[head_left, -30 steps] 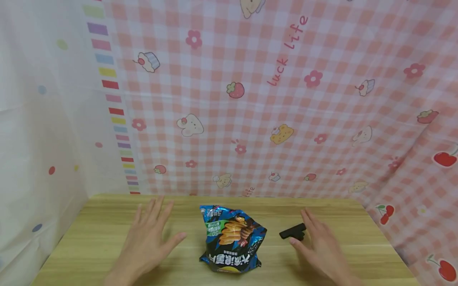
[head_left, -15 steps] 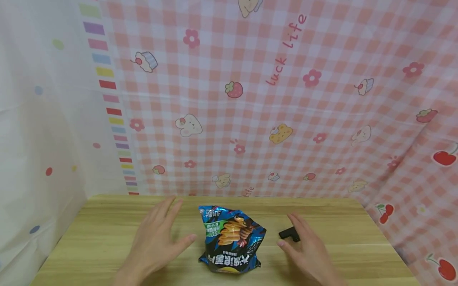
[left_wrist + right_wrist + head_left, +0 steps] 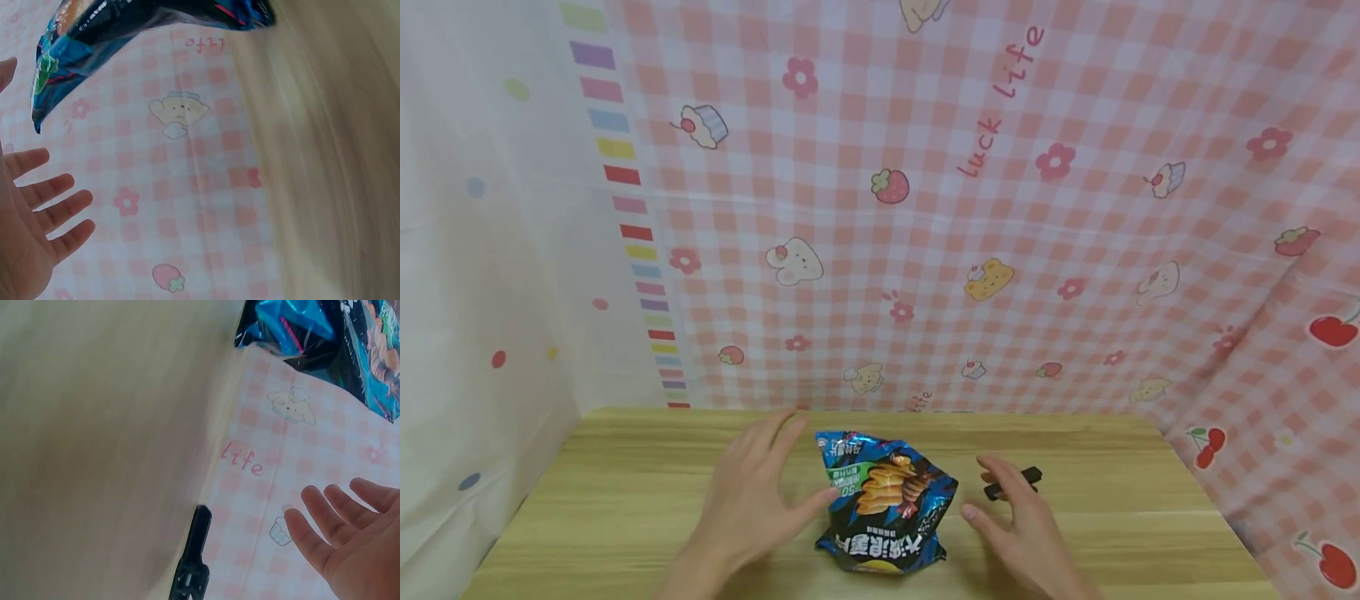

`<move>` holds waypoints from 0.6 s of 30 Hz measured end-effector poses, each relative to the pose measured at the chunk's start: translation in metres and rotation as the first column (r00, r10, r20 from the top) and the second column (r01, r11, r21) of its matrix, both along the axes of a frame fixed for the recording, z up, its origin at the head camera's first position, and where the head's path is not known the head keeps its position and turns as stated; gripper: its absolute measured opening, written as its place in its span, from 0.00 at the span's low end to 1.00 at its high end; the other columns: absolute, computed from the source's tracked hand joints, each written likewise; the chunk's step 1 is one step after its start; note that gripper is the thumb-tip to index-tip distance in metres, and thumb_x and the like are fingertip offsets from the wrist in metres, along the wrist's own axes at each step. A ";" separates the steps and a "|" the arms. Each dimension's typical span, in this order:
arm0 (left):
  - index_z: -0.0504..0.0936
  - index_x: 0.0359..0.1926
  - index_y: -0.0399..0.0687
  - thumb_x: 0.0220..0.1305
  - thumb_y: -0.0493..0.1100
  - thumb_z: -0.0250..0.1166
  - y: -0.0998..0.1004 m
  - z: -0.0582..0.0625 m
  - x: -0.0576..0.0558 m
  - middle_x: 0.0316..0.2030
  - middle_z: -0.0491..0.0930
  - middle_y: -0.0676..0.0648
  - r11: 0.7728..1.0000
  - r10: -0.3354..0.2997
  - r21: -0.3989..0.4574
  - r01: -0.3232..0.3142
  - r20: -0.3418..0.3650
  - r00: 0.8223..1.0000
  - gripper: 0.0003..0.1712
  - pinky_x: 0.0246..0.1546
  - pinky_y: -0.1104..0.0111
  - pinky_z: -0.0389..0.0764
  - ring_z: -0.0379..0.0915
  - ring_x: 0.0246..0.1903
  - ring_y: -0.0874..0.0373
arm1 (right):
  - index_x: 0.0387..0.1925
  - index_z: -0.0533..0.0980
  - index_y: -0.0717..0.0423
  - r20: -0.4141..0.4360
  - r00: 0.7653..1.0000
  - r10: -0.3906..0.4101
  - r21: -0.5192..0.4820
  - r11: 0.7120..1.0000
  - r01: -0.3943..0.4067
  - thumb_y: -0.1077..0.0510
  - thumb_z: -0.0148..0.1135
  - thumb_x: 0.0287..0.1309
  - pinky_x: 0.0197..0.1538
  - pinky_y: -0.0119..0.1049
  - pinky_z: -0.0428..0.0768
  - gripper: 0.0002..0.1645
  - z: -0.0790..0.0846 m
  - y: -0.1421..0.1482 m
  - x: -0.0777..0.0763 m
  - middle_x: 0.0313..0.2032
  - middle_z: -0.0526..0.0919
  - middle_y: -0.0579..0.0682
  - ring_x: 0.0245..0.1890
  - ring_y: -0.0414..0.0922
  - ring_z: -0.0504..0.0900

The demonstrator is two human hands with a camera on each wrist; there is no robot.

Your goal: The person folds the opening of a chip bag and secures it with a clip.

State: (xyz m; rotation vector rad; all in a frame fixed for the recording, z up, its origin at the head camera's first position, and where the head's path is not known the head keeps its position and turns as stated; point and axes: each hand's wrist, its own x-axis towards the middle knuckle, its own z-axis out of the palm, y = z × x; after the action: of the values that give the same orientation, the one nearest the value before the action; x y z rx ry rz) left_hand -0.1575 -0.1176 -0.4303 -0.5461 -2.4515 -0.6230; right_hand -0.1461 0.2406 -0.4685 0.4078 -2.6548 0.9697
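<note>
A blue and black bag of potato chips (image 3: 887, 500) lies on the wooden table in the head view, its printing upside down to me. To its left my left hand (image 3: 748, 492) has its fingers spread, and the thumb tip overlaps the bag's edge. The left wrist view shows a gap between those fingers and the bag (image 3: 125, 31). On the other side, my right hand (image 3: 1022, 529) is held apart from the bag, fingers extended and holding nothing. Partly behind the right hand lies a black clip (image 3: 1028, 478), also seen in the right wrist view, black clip (image 3: 194, 562).
The wood-grain table (image 3: 625, 467) extends to both sides of the bag. A pink checked cloth (image 3: 925, 250) hangs behind its far edge. White dotted cloth (image 3: 475, 292) hangs at the left, and cherry-printed cloth (image 3: 1300, 417) at the right.
Both hands have moved inward toward the bag, the left one rightward and the right one leftward past the black clip. The bag and clip have stayed in place.
</note>
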 end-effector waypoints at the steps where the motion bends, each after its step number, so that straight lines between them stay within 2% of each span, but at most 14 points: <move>1: 0.73 0.71 0.48 0.53 0.72 0.73 0.002 0.001 -0.001 0.69 0.73 0.41 1.000 -0.004 0.002 0.004 -0.011 1.000 0.52 0.64 0.39 0.71 0.71 0.65 0.40 | 0.70 0.72 0.53 0.003 1.000 0.004 -0.017 1.000 -0.004 0.52 0.74 0.65 0.53 0.46 0.84 0.36 0.000 -0.002 0.000 0.64 0.79 0.51 0.56 0.48 0.82; 5: 0.76 0.67 0.47 0.51 0.71 0.74 0.013 0.003 -0.003 0.66 0.75 0.41 1.000 -0.017 0.005 0.017 -0.042 0.999 0.49 0.62 0.40 0.73 0.73 0.62 0.40 | 0.68 0.74 0.52 0.041 0.999 0.015 -0.095 0.995 -0.011 0.55 0.74 0.64 0.53 0.45 0.84 0.33 0.001 -0.008 0.000 0.61 0.81 0.48 0.54 0.45 0.81; 9: 0.77 0.65 0.46 0.51 0.69 0.75 0.023 0.007 -0.004 0.65 0.77 0.41 0.999 -0.040 0.016 0.041 -0.061 0.997 0.48 0.61 0.40 0.74 0.74 0.61 0.40 | 0.67 0.76 0.51 0.092 0.995 0.039 -0.194 0.981 -0.020 0.56 0.73 0.65 0.53 0.42 0.83 0.30 0.002 -0.015 0.001 0.58 0.83 0.51 0.53 0.46 0.82; 12: 0.78 0.64 0.46 0.51 0.69 0.74 0.031 0.009 -0.005 0.63 0.78 0.42 0.998 -0.062 0.012 0.063 -0.084 0.995 0.46 0.61 0.41 0.75 0.75 0.61 0.41 | 0.66 0.76 0.53 0.096 0.993 0.070 -0.263 0.964 -0.042 0.58 0.72 0.66 0.52 0.40 0.83 0.28 0.000 -0.019 0.002 0.56 0.83 0.52 0.51 0.49 0.83; 15: 0.79 0.62 0.47 0.51 0.69 0.73 0.038 0.010 -0.007 0.61 0.78 0.43 0.997 -0.077 -0.005 0.077 -0.109 0.991 0.44 0.59 0.42 0.76 0.75 0.60 0.43 | 0.65 0.77 0.54 0.083 0.993 0.086 -0.307 0.950 -0.056 0.59 0.72 0.66 0.51 0.40 0.83 0.27 -0.001 -0.023 0.002 0.54 0.84 0.49 0.51 0.51 0.84; 18: 0.79 0.60 0.48 0.51 0.68 0.74 0.045 0.009 -0.009 0.59 0.79 0.44 0.996 -0.090 -0.008 0.090 -0.133 0.987 0.42 0.58 0.44 0.77 0.76 0.58 0.45 | 0.64 0.78 0.52 0.094 0.992 0.081 -0.341 0.939 -0.045 0.60 0.73 0.64 0.51 0.40 0.83 0.27 -0.001 -0.027 0.002 0.54 0.84 0.44 0.50 0.47 0.83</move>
State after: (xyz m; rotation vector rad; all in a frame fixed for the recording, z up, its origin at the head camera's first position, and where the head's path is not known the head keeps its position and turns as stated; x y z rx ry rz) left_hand -0.1662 -0.0727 -0.4210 -0.6807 -2.3129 -0.6000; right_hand -0.1438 0.2136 -0.4697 0.3714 -2.5063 1.4760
